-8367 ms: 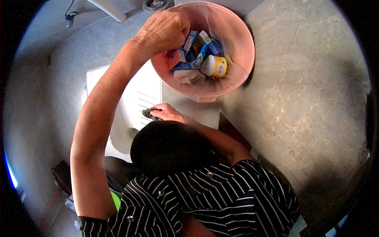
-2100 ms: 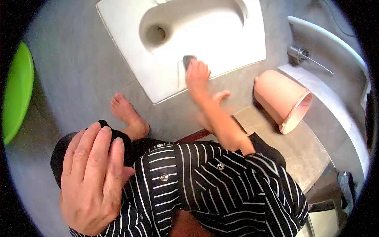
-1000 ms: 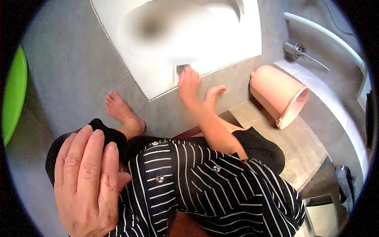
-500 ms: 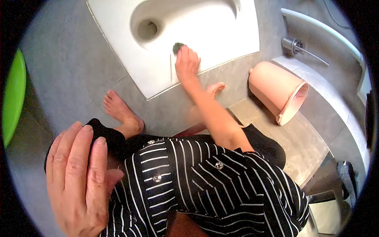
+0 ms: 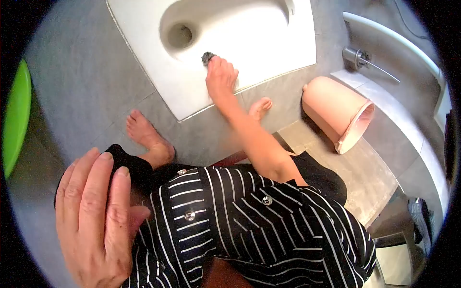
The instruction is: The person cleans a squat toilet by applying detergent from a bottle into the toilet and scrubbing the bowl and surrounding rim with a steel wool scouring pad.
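Bucket (image 5: 331,108) near right foot (image 5: 260,109) — right hand (image 5: 222,77) clamps scrubber (image 5: 207,58), uncurled left hand (image 5: 96,223) overlaps knee (image 5: 124,157).

The right hand (image 5: 222,79) pinches a dark scouring pad (image 5: 207,58) in its fingers and presses it on the white squat toilet (image 5: 269,72), just nearer than the bowl and its drain hole. At the near left, the left hand (image 5: 96,216) lies over a black-clad knee, back upward and thumb apart. Two bare feet stand on the grey tiled floor (image 5: 91,91), one either side of the right forearm. Right of them is a pink bucket (image 5: 331,105), nearer than a metal cylinder (image 5: 353,56); a green basin (image 5: 17,115) shows at the left edge.
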{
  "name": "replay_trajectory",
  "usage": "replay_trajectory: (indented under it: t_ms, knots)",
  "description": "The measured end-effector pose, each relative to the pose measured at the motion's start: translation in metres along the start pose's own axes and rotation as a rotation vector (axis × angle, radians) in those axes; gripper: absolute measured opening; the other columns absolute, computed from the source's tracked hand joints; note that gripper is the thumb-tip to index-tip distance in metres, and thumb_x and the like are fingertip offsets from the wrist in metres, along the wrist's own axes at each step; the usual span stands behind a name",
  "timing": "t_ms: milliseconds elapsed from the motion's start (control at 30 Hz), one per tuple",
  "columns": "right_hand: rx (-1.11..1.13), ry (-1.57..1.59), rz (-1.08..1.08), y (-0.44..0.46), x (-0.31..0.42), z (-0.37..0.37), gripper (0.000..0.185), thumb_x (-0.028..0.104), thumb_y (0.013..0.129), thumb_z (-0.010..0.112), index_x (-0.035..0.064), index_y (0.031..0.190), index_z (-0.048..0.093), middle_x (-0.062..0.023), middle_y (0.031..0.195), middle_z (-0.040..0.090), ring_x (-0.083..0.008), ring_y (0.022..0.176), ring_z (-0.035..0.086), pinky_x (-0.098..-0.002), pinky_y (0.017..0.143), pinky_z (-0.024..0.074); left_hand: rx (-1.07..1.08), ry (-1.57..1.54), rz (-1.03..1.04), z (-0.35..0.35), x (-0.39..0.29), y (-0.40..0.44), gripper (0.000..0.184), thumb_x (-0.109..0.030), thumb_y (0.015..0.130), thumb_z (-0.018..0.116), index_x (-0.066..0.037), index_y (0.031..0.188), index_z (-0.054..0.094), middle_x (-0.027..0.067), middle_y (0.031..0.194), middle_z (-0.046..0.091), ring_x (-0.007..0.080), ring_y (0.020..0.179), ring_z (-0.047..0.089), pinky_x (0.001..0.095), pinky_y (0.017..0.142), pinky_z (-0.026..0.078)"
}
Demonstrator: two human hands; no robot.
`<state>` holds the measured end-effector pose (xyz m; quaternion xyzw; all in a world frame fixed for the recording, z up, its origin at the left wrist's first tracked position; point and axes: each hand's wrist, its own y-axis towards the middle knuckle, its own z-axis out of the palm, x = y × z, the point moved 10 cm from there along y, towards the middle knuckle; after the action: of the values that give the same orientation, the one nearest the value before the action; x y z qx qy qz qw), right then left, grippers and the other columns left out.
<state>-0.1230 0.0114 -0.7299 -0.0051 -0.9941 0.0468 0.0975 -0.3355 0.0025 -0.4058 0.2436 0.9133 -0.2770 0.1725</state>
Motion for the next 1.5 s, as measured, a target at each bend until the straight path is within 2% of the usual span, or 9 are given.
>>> replay_trajectory:
  t_ms: [233,300,400,500,767,867,967,1200,1500]
  knots:
    - [-0.002,0.062,0.025,-0.095,-0.007,-0.001,0.002,0.012,0.087,0.051,0.0105,0.086,0.052,-0.0093,0.083,0.058,-0.0290,0.081,0.056,-0.0449,0.072,0.0411,-0.003,-0.031,0.035,-0.001,0.001,-0.007,0.051,-0.017,0.077,0.066,0.006,0.120,0.052,0.0247,0.125,0.053,0.0432,0.116,0.051,0.0524,0.097,0.042]
    - [0.182,-0.036,0.051,-0.090,-0.007,0.005,0.001,0.011,0.087,0.051,0.0103,0.086,0.051,-0.0094,0.082,0.058,-0.0293,0.080,0.056,-0.0458,0.072,0.0411,-0.006,-0.037,0.033,-0.001,0.003,-0.007,0.051,-0.017,0.077,0.066,0.006,0.120,0.053,0.0248,0.125,0.053,0.0431,0.116,0.051,0.0522,0.097,0.042]
    - [-0.057,-0.006,-0.005,-0.022,0.000,0.002,0.001,0.009,0.085,0.051,0.0100,0.086,0.052,-0.0097,0.082,0.058,-0.0298,0.079,0.056,-0.0461,0.070,0.0409,0.009,-0.032,0.021,0.003,0.004,-0.008,0.051,-0.017,0.076,0.066,0.006,0.120,0.053,0.0250,0.125,0.053,0.0431,0.116,0.051,0.0522,0.097,0.042]
    - [0.004,0.023,0.064,0.010,-0.003,0.002,0.008,0.017,0.089,0.052,0.0094,0.092,0.053,-0.0104,0.087,0.059,-0.0318,0.083,0.055,-0.0479,0.071,0.0408,0.013,-0.041,0.038,0.005,0.000,-0.010,0.051,-0.017,0.076,0.066,0.006,0.120,0.053,0.0252,0.125,0.053,0.0433,0.116,0.052,0.0520,0.098,0.042]
    - [0.068,0.033,-0.053,-0.104,0.004,0.023,0.005,0.011,0.085,0.052,0.0098,0.090,0.052,-0.0079,0.085,0.058,-0.0286,0.079,0.054,-0.0459,0.069,0.0391,-0.002,-0.049,0.042,0.007,0.006,-0.018,0.048,-0.017,0.078,0.065,0.007,0.119,0.054,0.0255,0.124,0.054,0.0435,0.116,0.051,0.0523,0.097,0.042]
    - [0.052,-0.011,-0.255,-0.042,0.047,0.012,0.006,0.011,0.083,0.053,0.0101,0.089,0.053,-0.0082,0.084,0.058,-0.0276,0.076,0.054,-0.0438,0.068,0.0389,0.007,-0.057,0.023,0.012,0.006,-0.021,0.049,-0.016,0.078,0.065,0.007,0.119,0.053,0.0256,0.124,0.053,0.0436,0.117,0.051,0.0528,0.097,0.042]
    - [0.057,0.016,-0.067,0.002,0.040,0.017,0.008,0.014,0.088,0.055,0.0102,0.094,0.052,-0.0083,0.084,0.057,-0.0282,0.078,0.055,-0.0437,0.067,0.0391,0.020,-0.045,0.022,0.010,-0.001,-0.020,0.050,-0.017,0.078,0.065,0.007,0.120,0.053,0.0258,0.124,0.053,0.0436,0.117,0.051,0.0532,0.097,0.042]
    - [0.177,0.056,-0.218,-0.106,0.052,0.035,0.018,0.011,0.082,0.052,0.0090,0.101,0.054,-0.0066,0.078,0.054,-0.0275,0.075,0.052,-0.0442,0.067,0.0378,0.011,-0.066,0.024,0.010,0.004,-0.019,0.050,-0.017,0.078,0.065,0.007,0.119,0.053,0.0257,0.124,0.053,0.0434,0.116,0.051,0.0535,0.097,0.042]
    - [-0.071,0.115,-0.178,-0.028,0.064,0.002,0.008,0.014,0.089,0.053,0.0095,0.095,0.054,-0.0091,0.079,0.056,-0.0303,0.074,0.054,-0.0451,0.065,0.0389,0.015,0.002,0.054,0.002,-0.004,-0.016,0.049,-0.018,0.077,0.066,0.008,0.117,0.054,0.0256,0.121,0.055,0.0434,0.113,0.053,0.0528,0.095,0.044]
